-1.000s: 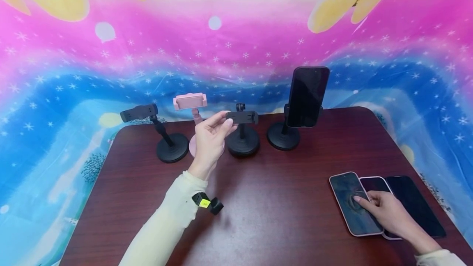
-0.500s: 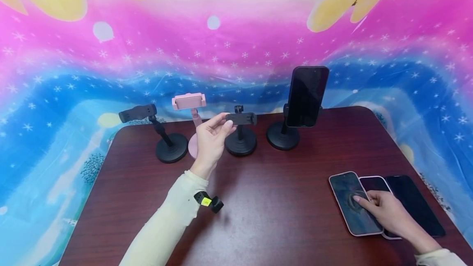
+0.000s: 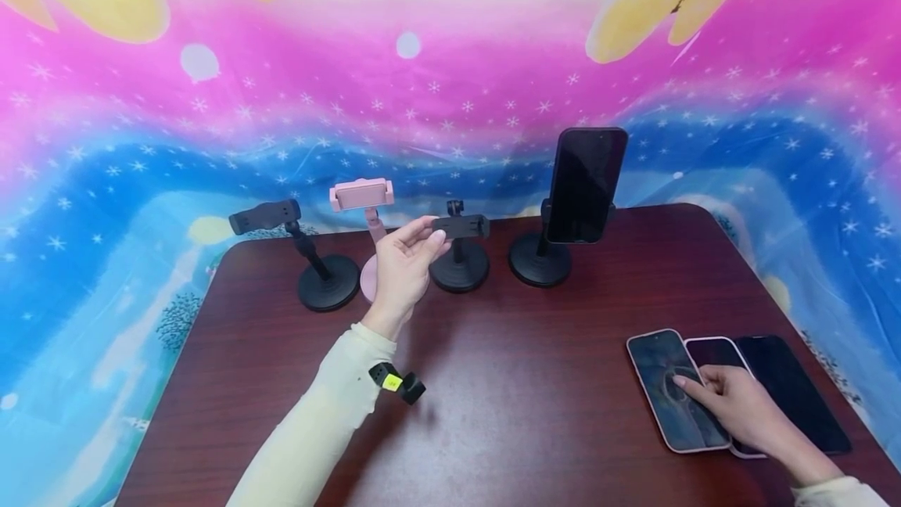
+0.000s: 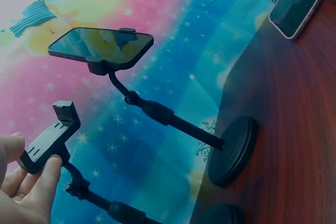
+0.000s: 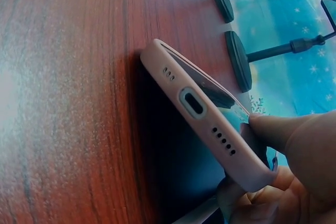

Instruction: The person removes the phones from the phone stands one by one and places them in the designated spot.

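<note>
Only the head view shows four stands [image 3: 306, 246]; left fingers [image 4: 49, 179] pinch a clamp [image 4: 48, 141], right fingers [image 5: 283, 130] a phone [image 5: 207, 124].

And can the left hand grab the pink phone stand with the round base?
Probably yes, though not straight away: the left hand looks close to the pink stand, yet pinches a black rectangular phone clamp, so must likely let go first.

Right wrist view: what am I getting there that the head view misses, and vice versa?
Only the right wrist view: the charging port and small holes in the end of the pink-edged phone. Only the head view: the pink stand and the leftmost black stand. Both: that phone gripped by the right hand, the table and the patterned cloth.
</note>
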The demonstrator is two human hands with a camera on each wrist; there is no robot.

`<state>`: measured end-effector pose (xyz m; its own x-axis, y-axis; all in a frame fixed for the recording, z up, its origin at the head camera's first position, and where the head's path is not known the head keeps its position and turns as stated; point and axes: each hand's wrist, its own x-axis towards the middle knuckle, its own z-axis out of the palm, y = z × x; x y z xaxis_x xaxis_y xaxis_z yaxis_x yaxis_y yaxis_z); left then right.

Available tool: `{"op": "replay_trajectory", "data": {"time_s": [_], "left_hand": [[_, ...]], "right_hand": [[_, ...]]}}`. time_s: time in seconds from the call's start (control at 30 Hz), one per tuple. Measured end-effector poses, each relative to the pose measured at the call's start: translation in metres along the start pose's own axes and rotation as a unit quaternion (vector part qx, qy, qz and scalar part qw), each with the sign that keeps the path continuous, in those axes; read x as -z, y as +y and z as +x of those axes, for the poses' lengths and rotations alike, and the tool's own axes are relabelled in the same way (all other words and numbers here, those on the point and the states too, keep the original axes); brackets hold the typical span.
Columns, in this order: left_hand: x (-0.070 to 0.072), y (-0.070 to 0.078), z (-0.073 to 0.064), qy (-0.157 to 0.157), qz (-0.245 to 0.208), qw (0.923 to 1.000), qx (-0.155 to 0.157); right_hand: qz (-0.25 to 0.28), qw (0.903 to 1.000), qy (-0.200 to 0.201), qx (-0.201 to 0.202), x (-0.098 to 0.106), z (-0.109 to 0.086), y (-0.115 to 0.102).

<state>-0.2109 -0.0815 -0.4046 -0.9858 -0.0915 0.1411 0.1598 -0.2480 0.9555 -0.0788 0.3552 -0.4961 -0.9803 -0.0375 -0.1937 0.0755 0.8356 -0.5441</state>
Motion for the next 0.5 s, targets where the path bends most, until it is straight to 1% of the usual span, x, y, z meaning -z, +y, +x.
{"op": "replay_trajectory", "data": {"time_s": [0.27, 0.5], "left_hand": [[0.0007, -0.0004, 0.0013, -0.002, -0.003, 0.9999, 0.010], [0.0011, 0.0014, 0.0016, -0.002, -0.018, 0.9993, 0.031]], "right_hand": [[-0.009, 0.9999, 0.007, -0.004, -0.0003, -0.0007, -0.0008], [-0.021, 0.9995, 0.024, 0.000, 0.0002, -0.0014, -0.0031]]}}
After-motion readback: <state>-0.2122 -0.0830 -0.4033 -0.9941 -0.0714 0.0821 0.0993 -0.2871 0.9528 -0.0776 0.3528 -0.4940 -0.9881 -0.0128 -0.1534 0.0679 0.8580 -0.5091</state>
